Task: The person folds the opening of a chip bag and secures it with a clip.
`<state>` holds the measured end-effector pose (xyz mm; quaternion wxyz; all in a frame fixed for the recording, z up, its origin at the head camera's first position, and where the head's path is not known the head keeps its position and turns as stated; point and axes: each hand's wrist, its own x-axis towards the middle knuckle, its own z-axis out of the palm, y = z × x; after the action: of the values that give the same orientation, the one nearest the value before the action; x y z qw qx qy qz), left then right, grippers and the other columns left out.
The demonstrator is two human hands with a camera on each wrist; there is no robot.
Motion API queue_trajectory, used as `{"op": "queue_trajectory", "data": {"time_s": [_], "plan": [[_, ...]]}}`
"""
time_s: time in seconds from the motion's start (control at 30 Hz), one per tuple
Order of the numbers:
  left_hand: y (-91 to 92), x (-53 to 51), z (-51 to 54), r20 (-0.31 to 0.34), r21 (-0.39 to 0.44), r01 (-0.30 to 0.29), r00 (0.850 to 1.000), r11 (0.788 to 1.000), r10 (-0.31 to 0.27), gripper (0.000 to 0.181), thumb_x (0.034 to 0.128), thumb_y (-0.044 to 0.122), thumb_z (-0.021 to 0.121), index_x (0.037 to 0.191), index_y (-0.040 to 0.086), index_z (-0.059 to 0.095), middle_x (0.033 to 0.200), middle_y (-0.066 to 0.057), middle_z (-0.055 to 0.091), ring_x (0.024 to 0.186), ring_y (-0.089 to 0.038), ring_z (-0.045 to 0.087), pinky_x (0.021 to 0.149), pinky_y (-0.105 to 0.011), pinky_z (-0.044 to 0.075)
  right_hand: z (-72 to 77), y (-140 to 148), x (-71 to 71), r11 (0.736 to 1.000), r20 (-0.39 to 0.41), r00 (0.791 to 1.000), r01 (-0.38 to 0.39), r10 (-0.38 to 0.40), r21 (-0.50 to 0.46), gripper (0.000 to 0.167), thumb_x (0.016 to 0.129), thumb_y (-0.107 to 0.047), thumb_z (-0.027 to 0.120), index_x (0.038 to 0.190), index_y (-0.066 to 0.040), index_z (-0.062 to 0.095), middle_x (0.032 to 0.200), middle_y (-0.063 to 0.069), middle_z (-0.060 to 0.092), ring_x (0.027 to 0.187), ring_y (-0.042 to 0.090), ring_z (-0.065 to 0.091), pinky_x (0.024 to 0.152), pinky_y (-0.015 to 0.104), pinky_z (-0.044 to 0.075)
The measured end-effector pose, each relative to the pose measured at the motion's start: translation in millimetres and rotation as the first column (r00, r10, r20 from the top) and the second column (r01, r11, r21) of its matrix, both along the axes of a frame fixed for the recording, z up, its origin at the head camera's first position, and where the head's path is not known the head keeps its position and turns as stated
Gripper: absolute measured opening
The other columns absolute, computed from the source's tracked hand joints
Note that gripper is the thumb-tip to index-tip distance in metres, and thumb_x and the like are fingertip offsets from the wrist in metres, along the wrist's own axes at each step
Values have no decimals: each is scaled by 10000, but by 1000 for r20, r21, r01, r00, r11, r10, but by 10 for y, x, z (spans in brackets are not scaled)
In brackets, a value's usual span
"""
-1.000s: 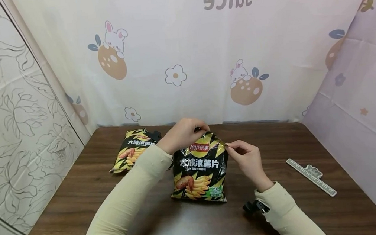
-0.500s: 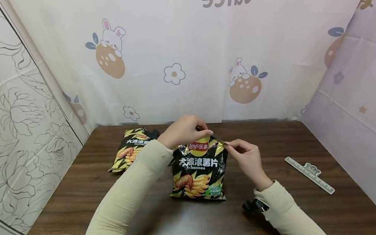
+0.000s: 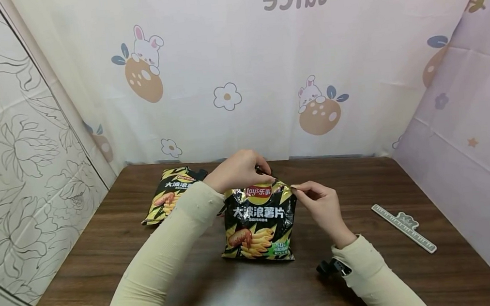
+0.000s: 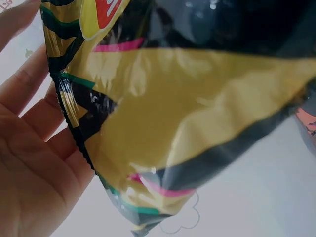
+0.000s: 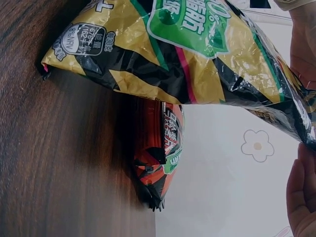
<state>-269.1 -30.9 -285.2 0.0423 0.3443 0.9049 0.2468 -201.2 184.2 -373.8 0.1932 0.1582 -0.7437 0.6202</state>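
Note:
A black and yellow bag of potato chips (image 3: pixel 256 230) with a red Lay's logo stands upright near the middle of the table. My left hand (image 3: pixel 239 170) reaches over from the left and pinches its top edge, thumb in front. Thumb and forefinger of my right hand (image 3: pixel 321 204) pinch the upper right corner. The left wrist view shows the bag (image 4: pixel 163 108) close up, its crimped seal running beside a palm. From the right wrist, the bag's (image 5: pixel 163 59) lower front fills the upper part of the view. Its back is hidden.
A second black and yellow chip bag (image 3: pixel 163 196) lies back left, partly behind the left arm. A red chip bag (image 5: pixel 160 158) shows behind the held one. On the right rests a long white clip (image 3: pixel 405 229) with ruler-like marks. A patterned curtain (image 3: pixel 348 27) hangs behind the table.
My left thumb has shifted slightly downward over the upper front of the bag, and the top edge sits a little differently. Right hand, bag base and other things stay almost where they were.

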Motion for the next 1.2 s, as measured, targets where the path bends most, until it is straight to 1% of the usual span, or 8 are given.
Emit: {"op": "queue_trajectory", "data": {"time_s": [0.2,0.37,0.6,0.67,0.83,0.93,1.07,1.2], "plan": [[-5,-5,-9,-7,-3,3,1000,1000,-3,196,889,331,721,958,158,784,1024,10,742,756,-48,657,663,-213,536,24,-3,1,1000,18,1000,5,-5,13,94,886,35,676,945,93,722,835,-104,717,663,47,577,570,184,451],[-1,-6,-35,-21,10,3,1000,1000,-3,184,888,317,722,953,156,784,992,17,745,747,-47,653,657,-207,531,18,25,-16,1000,41,999,-4,3,31,98,887,24,681,953,88,718,837,-97,714,678,63,600,590,179,476],[8,-4,-70,-29,31,-10,1000,999,11,188,895,299,714,988,150,781,993,16,746,776,-53,654,660,-205,531,-193,133,-169,999,65,997,-37,36,18,157,887,-18,699,1020,63,713,866,-133,708,736,43,628,646,200,523],[9,-3,-75,-28,35,-16,999,999,17,187,899,295,709,991,148,779,986,15,745,772,-53,651,657,-204,529,-216,148,-184,999,75,996,-47,45,17,181,884,-32,708,1040,61,706,868,-119,706,742,43,629,655,204,529],[7,6,-74,-27,53,-14,1000,999,15,161,912,255,686,972,140,780,950,12,746,719,-62,645,630,-209,519,-194,171,-172,996,111,992,-73,67,47,209,903,-64,696,1083,42,693,878,-96,692,757,51,627,671,215,539],[6,2,-76,-31,59,-6,999,998,8,152,916,246,684,962,139,782,940,12,747,715,-67,647,624,-212,519,-178,180,-174,995,120,990,-86,78,58,225,917,-81,684,1098,52,685,887,-119,693,786,43,639,702,226,549],[3,-8,-82,-38,53,-8,999,999,11,157,911,274,705,969,148,780,965,17,748,760,-61,649,642,-211,524,-142,197,-182,994,130,989,-74,63,83,255,969,-170,628,1100,39,692,910,-133,698,824,43,649,755,226,551],[-6,-5,-78,-33,52,-11,999,999,12,152,906,280,716,972,159,780,988,21,747,793,-61,652,664,-222,527,-99,212,-188,990,138,989,-61,43,127,334,1021,-272,536,1104,3,708,953,-113,704,853,63,659,796,233,551]]}}
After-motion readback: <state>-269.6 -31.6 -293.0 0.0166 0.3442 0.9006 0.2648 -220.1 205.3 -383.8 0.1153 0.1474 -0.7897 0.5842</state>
